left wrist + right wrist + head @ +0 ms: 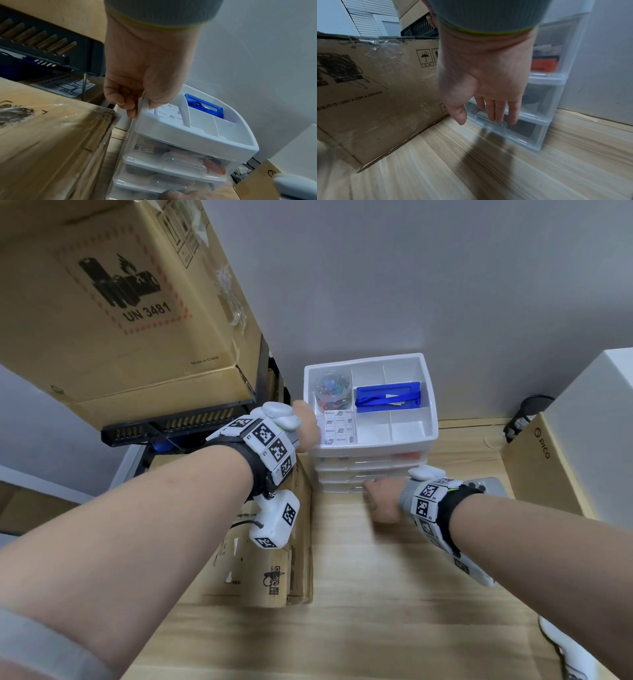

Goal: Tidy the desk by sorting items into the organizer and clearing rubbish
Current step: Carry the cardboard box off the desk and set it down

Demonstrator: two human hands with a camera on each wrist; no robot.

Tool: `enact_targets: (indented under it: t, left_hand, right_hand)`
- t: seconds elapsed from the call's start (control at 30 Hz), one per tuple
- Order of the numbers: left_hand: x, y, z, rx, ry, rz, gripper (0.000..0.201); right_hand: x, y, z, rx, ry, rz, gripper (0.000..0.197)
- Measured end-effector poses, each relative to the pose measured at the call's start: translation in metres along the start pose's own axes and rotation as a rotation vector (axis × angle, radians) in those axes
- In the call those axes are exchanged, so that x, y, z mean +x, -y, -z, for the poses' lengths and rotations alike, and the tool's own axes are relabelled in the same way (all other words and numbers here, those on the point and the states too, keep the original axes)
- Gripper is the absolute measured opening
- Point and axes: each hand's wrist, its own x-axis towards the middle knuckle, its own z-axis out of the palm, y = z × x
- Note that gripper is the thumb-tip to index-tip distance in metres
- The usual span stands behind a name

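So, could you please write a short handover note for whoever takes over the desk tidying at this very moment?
Left hand: grips the left rim of the white organizer, steadying it.
Right hand: open, fingertips at the handle of the bottom drawer, which looks closed.
Done: top tray holds a jar of clips, notes pad and blue case; upper drawers hold items.
Left: open the bottom drawer, probably; no rubbish shows on the desk.
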Motion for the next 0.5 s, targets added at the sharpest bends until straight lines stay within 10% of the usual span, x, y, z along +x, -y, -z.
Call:
enact_targets:
  t: [0.3, 0.5]
  left_hand:
    - [-0.033, 0.079, 0.009, -0.046, -0.137, -0.018, 0.045]
    - [-0.072, 0.178, -0.004, 0.080, -0.208, 0.308, 0.038]
  right_hand:
    - [-0.035, 0.030, 0.026, 0.130, 0.019, 0.000, 0.056]
    - [-0.045, 0.090, 0.037, 1.028, 0.112, -0.018, 0.083]
